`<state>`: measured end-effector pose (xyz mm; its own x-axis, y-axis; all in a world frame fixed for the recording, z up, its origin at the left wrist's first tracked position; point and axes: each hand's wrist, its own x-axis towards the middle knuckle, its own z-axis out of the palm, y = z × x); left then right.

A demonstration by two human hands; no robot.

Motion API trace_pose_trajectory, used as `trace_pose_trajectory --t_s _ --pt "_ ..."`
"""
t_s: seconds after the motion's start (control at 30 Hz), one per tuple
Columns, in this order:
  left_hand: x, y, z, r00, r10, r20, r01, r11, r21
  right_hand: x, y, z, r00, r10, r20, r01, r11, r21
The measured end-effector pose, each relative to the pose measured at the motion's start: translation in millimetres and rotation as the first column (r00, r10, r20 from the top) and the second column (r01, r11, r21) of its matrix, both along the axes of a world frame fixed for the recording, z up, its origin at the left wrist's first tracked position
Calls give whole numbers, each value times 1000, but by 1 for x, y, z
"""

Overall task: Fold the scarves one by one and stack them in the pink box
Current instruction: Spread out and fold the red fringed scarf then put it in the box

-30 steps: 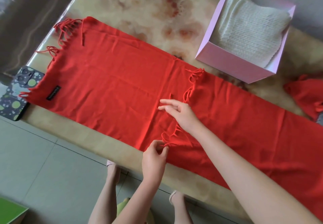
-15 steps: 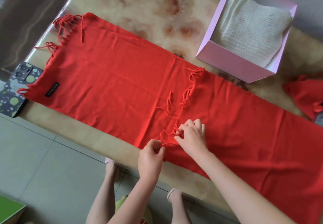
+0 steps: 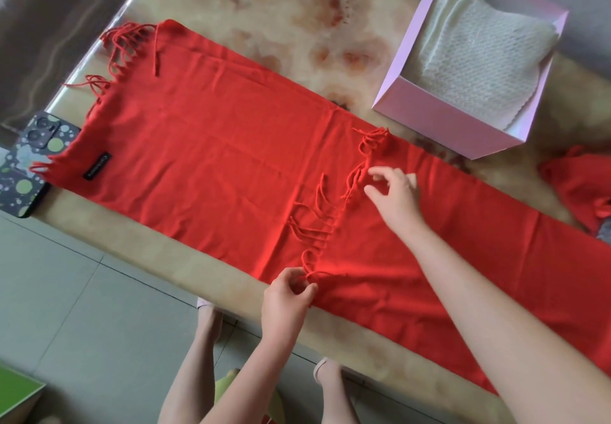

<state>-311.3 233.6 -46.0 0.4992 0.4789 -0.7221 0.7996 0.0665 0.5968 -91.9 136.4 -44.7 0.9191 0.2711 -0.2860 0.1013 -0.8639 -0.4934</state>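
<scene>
A long red scarf (image 3: 205, 165) lies flat along the table, its right end folded back so that the fringe (image 3: 330, 215) crosses the middle. My left hand (image 3: 287, 294) pinches the near corner of that folded end at the table's front edge. Further along the fringe line my right hand (image 3: 395, 192) hovers with loosely curved fingers, its fingertips at the tassels and nothing held. The pink box (image 3: 439, 119) stands at the back right with a folded white knitted scarf (image 3: 479, 56) inside.
A phone in a spotted case (image 3: 23, 165) lies at the table's left end, partly under the scarf's fringe. More red fabric (image 3: 582, 189) is bunched at the right edge. The marbled table (image 3: 281, 4) shows behind the scarf. A green object (image 3: 13, 390) sits on the floor.
My right hand let go of the tassels near the front edge and moved away from me along the fringe line. Several tassels now lie spread out to the left. My left hand kept its pinch.
</scene>
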Motion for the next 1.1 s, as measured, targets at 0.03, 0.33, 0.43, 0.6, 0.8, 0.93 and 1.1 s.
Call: trace_pose_trajectory --t_s 0.03,0.33,0.43,0.6,0.8,0.93,1.1 --pt "0 -1 -1 1000 -7 -8 7 1000 -1 15 2 -1 1000 4 19 -4 1000 -22" --pt "5 0 -3 999 -36 6 36 997 63 90 29 5 965 258 47 -230 920 -318" --pt "5 3 0 999 -42 18 41 998 46 96 27 5 956 291 36 -254 883 -395" --pt "5 9 1 998 -14 57 14 1000 0 97 24 10 950 309 36 -268 872 -410" --pt "7 16 4 996 30 80 -26 998 -54 100 43 21 981 181 71 -149 933 -328" --pt "3 38 -1 987 125 100 -116 989 -87 103 66 32 985 162 58 -147 968 -205" --pt "-5 91 0 973 161 168 -154 987 -56 105 119 45 987 156 51 -153 987 -51"
